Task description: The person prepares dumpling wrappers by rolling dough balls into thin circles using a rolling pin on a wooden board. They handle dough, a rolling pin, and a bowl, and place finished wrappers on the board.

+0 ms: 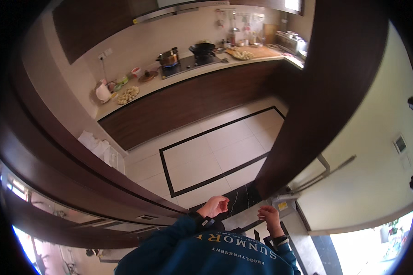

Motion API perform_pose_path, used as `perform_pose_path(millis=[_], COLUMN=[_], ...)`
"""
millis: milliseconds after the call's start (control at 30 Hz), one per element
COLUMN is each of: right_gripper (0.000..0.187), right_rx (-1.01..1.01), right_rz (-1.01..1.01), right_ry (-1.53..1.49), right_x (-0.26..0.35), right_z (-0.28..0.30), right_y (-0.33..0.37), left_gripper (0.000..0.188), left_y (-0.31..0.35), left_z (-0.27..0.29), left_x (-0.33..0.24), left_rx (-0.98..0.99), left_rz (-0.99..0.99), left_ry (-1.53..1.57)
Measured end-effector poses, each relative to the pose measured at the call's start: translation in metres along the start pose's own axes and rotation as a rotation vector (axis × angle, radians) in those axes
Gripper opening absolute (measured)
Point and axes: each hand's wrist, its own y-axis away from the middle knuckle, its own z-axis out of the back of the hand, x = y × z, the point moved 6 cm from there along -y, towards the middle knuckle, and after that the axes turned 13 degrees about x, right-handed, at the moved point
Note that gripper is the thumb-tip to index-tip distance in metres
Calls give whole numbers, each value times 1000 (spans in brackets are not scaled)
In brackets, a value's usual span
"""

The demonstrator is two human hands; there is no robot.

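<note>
A person in a dark blue top stands at a kitchen doorway, both hands raised apart in front of the body. The left hand (214,207) is half open, its fingers loosely bent, with nothing visible in its grasp. The right hand (269,217) is likewise relaxed and curled, gripping nothing visible. Nearest to them, the dark stone threshold (234,202) crosses the floor below and between the hands, untouched.

Well beyond both hands runs the worktop (188,72). A pile of pale, dumpling-like pieces (128,95) sits near its left end, close to the front edge. Toward the back edge, a pot (168,58) stands over a blue flame, with a black wok (201,48) to its right. More pale pieces (242,55) lie on a wooden board (265,52) toward the right end.
</note>
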Motion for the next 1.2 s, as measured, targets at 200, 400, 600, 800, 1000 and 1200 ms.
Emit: perform_pose_path(millis=[200, 400, 600, 800, 1000, 1200], right_gripper=[17, 18, 17, 19, 22, 21], right_rx=[195, 357, 274, 292, 407, 538], right_rz=[-21, -153, -177, -225, -286, -334], right_ry=[-4, 74, 190, 249, 233, 294], right_x=[27, 47, 116, 167, 177, 186], right_z=[-16, -52, -88, -135, -167, -210], right_y=[-95, -200, -310, -405, -499, -622], left_gripper=[17, 15, 16, 16, 15, 15], left_y=[-28, -94, -170, -164, -154, -154], left_z=[32, 69, 119, 170, 227, 274], left_x=[-28, -98, -219, -337, -359, -411], left_rx=[-64, -87, -84, -175, -263, -370], left_rz=[-54, -147, -230, -486, -542, -684], left_ry=[122, 96, 320, 351, 529, 591])
